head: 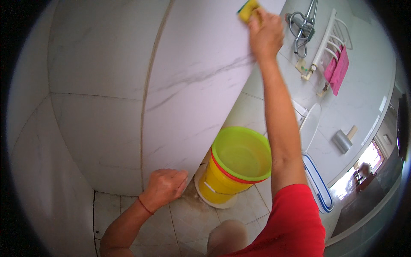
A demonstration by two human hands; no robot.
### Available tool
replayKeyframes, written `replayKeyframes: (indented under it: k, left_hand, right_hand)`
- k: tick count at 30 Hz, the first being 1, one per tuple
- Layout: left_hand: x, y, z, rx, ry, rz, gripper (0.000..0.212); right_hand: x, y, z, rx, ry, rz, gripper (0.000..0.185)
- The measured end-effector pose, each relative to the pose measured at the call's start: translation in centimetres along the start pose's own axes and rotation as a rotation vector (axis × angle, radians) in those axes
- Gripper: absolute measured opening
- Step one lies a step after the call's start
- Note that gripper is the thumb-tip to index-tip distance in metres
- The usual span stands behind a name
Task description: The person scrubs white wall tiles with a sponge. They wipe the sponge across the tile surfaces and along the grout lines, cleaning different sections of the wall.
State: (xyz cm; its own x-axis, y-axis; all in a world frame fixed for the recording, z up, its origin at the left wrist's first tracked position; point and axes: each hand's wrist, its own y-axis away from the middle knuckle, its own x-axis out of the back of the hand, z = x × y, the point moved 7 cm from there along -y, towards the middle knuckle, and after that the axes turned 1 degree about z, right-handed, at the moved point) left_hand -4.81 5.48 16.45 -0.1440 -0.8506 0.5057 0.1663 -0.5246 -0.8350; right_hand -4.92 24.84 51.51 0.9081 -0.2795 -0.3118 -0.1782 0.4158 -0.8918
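A yellow sponge with a green scouring side [249, 11] is gripped in my right hand [267, 33], held against the upper part of a pale marble-look wall panel [199, 70]. My arm is stretched far up. My left hand [166, 186], with a thin red cord at the wrist, is closed beside the panel's lower right edge; whether it touches the panel or holds anything small I cannot tell. Between my arms, a green plastic basin [242, 154] sits on top of a yellow bucket [218, 183] with a red rim below it.
Chrome shower fittings [303, 29] and a white towel rack [324, 41] with a pink cloth [340, 70] are on the right wall. Lower down are a metal paper holder [343, 141] and a white basin with blue trim [318, 183]. The floor is tiled [199, 221].
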Motion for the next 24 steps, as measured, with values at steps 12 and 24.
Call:
replayKeyframes:
  k: [12, 24]
  left_hand:
    - [0.5, 0.6, -0.6, -0.026, -0.06, -0.12, 0.016]
    - [6.2, -0.9, 2.0, -0.144, -0.047, 0.152, 0.016]
  right_hand:
    - [3.5, 8.4, -6.3, 0.34, -0.154, -0.185, 0.009]
    - [-1.6, -6.2, -19.7, 0.145, -0.428, 0.041, 0.014]
